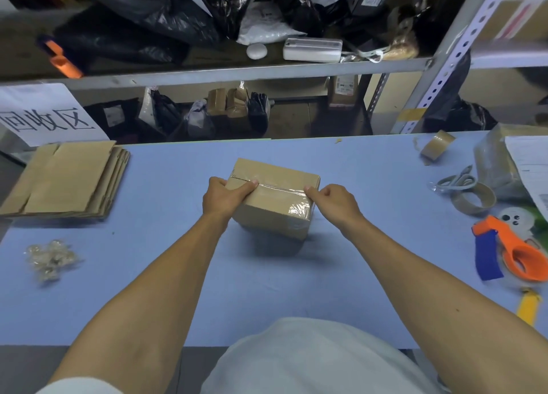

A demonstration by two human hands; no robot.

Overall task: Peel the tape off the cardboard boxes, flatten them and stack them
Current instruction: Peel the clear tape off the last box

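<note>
A small closed cardboard box [277, 198] stands in the middle of the blue table [370, 168], sealed with clear tape [299, 209] along its top seam and down its right end. My left hand [224, 198] grips the box's left end, thumb on top. At the box's right top edge, my right hand [333, 200] has its fingers curled and its thumb tip pressed on the tape. A stack of flattened cardboard boxes [66, 180] lies at the table's left.
A wad of peeled tape [49, 258] lies front left. On the right are an orange tape dispenser [510, 251], tape rolls [437, 147], scissors [458, 180] and a wrapped parcel [495, 165]. Metal shelves [237, 73] with black bags stand behind the table.
</note>
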